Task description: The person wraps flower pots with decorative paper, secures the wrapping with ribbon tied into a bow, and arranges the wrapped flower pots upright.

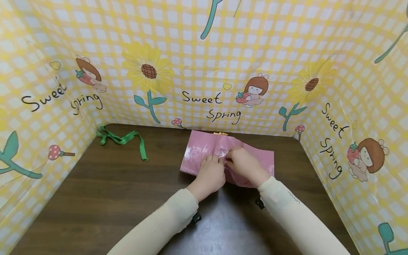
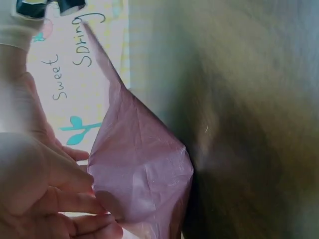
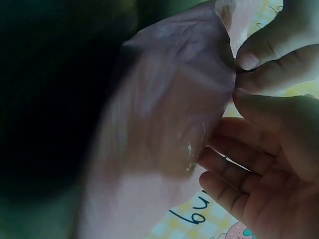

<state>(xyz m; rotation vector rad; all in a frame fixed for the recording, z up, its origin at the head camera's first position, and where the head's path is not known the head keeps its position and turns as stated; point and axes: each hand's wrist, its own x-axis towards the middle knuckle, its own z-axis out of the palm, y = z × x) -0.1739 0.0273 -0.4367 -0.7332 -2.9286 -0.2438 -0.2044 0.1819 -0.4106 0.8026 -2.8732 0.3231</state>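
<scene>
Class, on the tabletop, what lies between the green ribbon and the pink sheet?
Nothing: the stretch of brown tabletop between the green ribbon and the pink sheet is bare, as the head view shows.

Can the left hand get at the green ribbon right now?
Probably yes, if the left hand first releases the pink sheet: beyond that, only bare tabletop shows between the hand and the green ribbon.
</scene>
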